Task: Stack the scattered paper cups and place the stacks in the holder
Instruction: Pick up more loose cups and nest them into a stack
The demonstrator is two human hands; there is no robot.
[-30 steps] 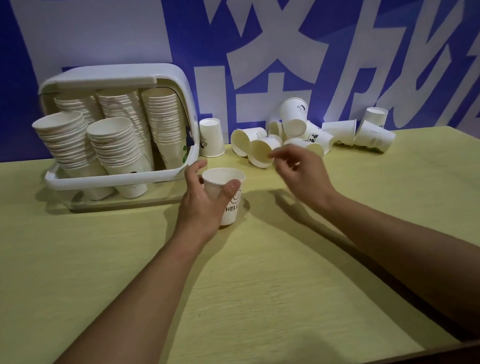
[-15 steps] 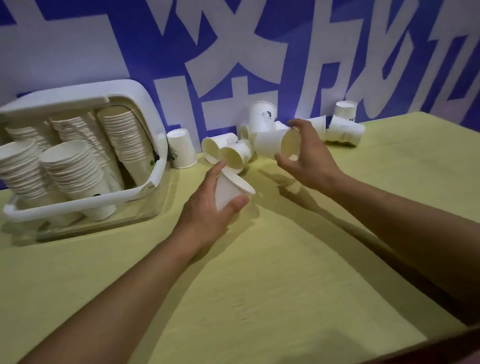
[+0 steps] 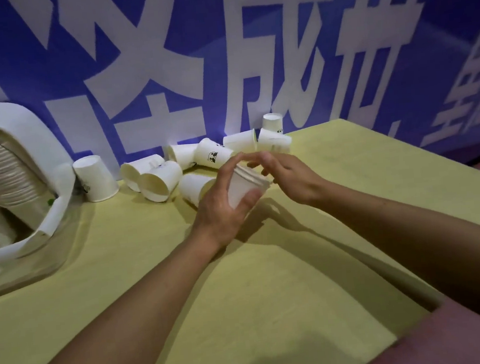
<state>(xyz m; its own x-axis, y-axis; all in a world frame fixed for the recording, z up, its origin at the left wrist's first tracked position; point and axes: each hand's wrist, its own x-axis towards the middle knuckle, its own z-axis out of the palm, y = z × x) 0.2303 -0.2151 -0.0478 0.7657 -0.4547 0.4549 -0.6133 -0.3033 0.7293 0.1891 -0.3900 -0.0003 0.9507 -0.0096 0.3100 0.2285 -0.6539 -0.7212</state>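
A blue wall banner (image 3: 249, 36) with big white characters is filling the upper half of the frame, and a yellow-green table (image 3: 244, 312) is spreading across the lower half. At the left edge of the frame a white holder (image 3: 40, 135) is sitting on the table, tilted back, with tall stacks of cups (image 3: 3, 176) leaning inside it; the view is cutting off its left part. Two bare forearms are reaching in from the bottom toward the centre. The left hand (image 3: 220, 204) is gripping a short stack of paper cups (image 3: 245, 184), fingers and thumb wrapping its side, the rims tilting toward the upper right, lifted just above the table. The right hand (image 3: 287, 174) is sitting just right of those rims with its fingers loosely bent, fingertips near or touching the rim; I cannot tell whether it is pinching anything. Behind the hands, loose cups are lying scattered along the wall: one upside-down cup (image 3: 96, 178) just beside the holder, two cups on their sides (image 3: 154, 180) with mouths facing the camera, one printed cup (image 3: 213, 156), and a small cluster (image 3: 272, 138) further right.
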